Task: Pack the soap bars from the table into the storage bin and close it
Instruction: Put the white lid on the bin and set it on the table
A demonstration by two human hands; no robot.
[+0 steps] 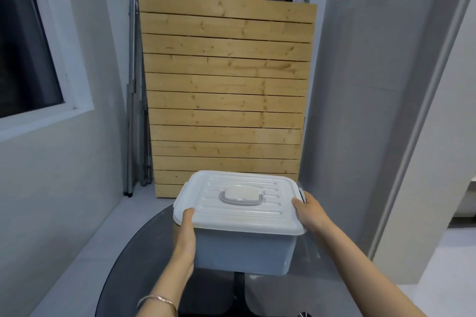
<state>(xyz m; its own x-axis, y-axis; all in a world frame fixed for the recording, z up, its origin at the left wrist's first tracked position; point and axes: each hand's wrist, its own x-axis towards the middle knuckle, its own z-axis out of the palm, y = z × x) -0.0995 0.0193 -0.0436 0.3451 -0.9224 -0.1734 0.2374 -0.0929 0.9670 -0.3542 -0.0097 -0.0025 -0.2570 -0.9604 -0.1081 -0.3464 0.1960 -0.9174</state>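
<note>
Left hand (186,235), right hand (309,211) clasp the white ribbed plastic lid (257,216) on the blue-grey bin (244,252), fingers (309,198) curled round its rim; likely closing; next, latch both sides.

Two bare forearms (360,260), thin silvery bangle (157,300) on wrist below the left grip (186,235)

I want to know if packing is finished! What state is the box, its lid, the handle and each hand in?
storage bin: closed, held on both sides.
lid: on the bin; whether it is latched is unclear.
lid handle: folded flat.
left hand: grips the bin's left side, thumb on the lid.
right hand: grips the lid's right edge.
</note>
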